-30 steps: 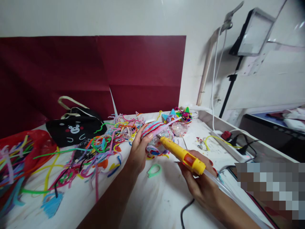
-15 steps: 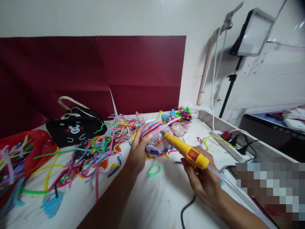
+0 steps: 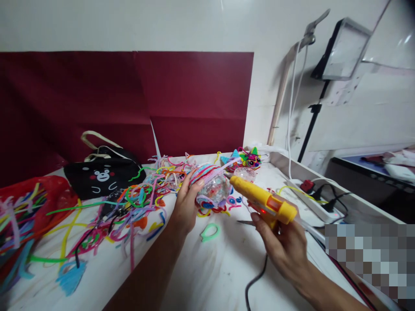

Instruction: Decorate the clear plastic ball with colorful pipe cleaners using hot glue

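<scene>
My left hand (image 3: 188, 203) is closed around a clear ball (image 3: 215, 192) partly wrapped with striped pipe cleaners in blue, red, pink and lilac. One lilac pipe cleaner (image 3: 231, 165) sticks out from its top toward the right. In my right hand (image 3: 285, 246) is a yellow hot glue gun (image 3: 259, 196), with a small red light lit on its side and a clear glue stick at its back. The gun's nozzle points at the ball's upper right side, a short gap away. A pale green pipe cleaner loop (image 3: 210, 232) lies on the table in front of the ball.
Loose pipe cleaners (image 3: 139, 201) spread over the table's left side, beside a red bag (image 3: 52, 194) and a black bag (image 3: 103, 177). Behind the ball stand colourful pipe cleaner animal heads (image 3: 251, 160) and another clear ball (image 3: 244, 174). A power strip (image 3: 319, 207) lies at the right.
My right hand has drawn the glue gun back to the right, away from the ball. The ball in my left hand has shifted slightly left.
</scene>
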Motion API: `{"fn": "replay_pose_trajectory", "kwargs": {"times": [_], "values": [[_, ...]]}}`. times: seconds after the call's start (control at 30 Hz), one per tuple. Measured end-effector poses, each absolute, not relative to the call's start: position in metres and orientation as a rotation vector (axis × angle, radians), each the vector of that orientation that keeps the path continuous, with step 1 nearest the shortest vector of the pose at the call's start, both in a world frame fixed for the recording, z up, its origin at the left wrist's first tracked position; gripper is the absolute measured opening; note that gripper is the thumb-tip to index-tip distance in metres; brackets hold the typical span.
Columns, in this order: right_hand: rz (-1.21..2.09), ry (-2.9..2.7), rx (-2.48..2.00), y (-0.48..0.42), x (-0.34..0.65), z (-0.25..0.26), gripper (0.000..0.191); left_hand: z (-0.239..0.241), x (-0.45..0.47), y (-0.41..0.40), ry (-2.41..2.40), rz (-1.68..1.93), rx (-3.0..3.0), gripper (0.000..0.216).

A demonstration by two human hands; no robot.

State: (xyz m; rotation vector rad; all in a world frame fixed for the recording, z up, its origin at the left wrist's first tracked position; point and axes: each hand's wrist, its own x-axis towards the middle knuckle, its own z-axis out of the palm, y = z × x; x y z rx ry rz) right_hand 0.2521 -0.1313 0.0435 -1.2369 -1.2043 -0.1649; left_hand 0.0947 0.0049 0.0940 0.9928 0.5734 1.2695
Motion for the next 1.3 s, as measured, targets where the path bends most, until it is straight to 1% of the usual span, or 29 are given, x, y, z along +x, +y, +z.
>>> {"fn": "replay_pose_trajectory", "kwargs": {"times": [0.03, 0.17, 0.27, 0.4, 0.53, 0.6, 0.63, 0.7, 0.77, 0.8, 0.9, 0.97, 1.0, 1.07, 1.17, 1.3], "values": [[-0.014, -1.148, -1.264, -0.133, 0.253, 0.050, 0.023, 0.094, 0.093, 0.007, 0.588, 1.281, 0.985, 0.059], [0.653, -0.995, -1.291, -0.138, 0.260, 0.076, 0.043, 0.094, 0.087, 0.015, 0.594, 1.361, 1.005, 0.055], [1.051, -1.058, -1.287, -0.142, 0.264, 0.081, 0.042, 0.094, 0.083, 0.018, 0.594, 1.397, 1.007, 0.056], [1.385, -1.132, -1.283, -0.149, 0.260, 0.062, 0.031, 0.095, 0.083, 0.016, 0.588, 1.399, 1.025, 0.056], [1.528, -1.185, -1.393, -0.154, 0.253, 0.036, 0.029, 0.095, 0.086, 0.011, 0.566, 1.383, 1.104, 0.056], [1.495, -1.314, -1.534, -0.154, 0.254, 0.032, 0.029, 0.094, 0.086, 0.010, 0.564, 1.374, 1.153, 0.058], [1.406, -1.431, -1.630, -0.154, 0.256, 0.032, 0.028, 0.094, 0.086, 0.009, 0.561, 1.369, 1.179, 0.060], [1.067, -1.700, -1.829, -0.153, 0.261, 0.040, 0.024, 0.092, 0.086, 0.008, 0.557, 1.365, 1.230, 0.061], [0.618, -1.867, -1.916, -0.150, 0.267, 0.057, 0.025, 0.091, 0.086, 0.006, 0.559, 1.352, 1.285, 0.062], [0.439, -1.888, -1.848, -0.146, 0.270, 0.067, 0.030, 0.091, 0.086, 0.006, 0.560, 1.345, 1.309, 0.062], [-0.150, -1.787, -1.428, -0.132, 0.278, 0.103, 0.038, 0.090, 0.086, 0.003, 0.561, 1.327, 1.351, 0.065], [-0.413, -1.777, -1.280, -0.122, 0.282, 0.125, 0.043, 0.091, 0.087, 0.000, 0.550, 1.301, 1.366, 0.068], [-0.451, -1.800, -1.248, -0.117, 0.282, 0.134, 0.044, 0.092, 0.087, -0.001, 0.542, 1.283, 1.370, 0.070], [-0.388, -1.846, -1.234, -0.108, 0.283, 0.146, 0.039, 0.095, 0.087, -0.005, 0.512, 1.260, 1.376, 0.071], [-0.163, -1.842, -1.262, -0.100, 0.282, 0.152, 0.024, 0.097, 0.088, -0.008, 0.483, 1.258, 1.397, 0.071], [0.100, -1.733, -1.203, -0.094, 0.283, 0.148, 0.018, 0.098, 0.088, -0.010, 0.498, 1.246, 1.395, 0.072]]}}
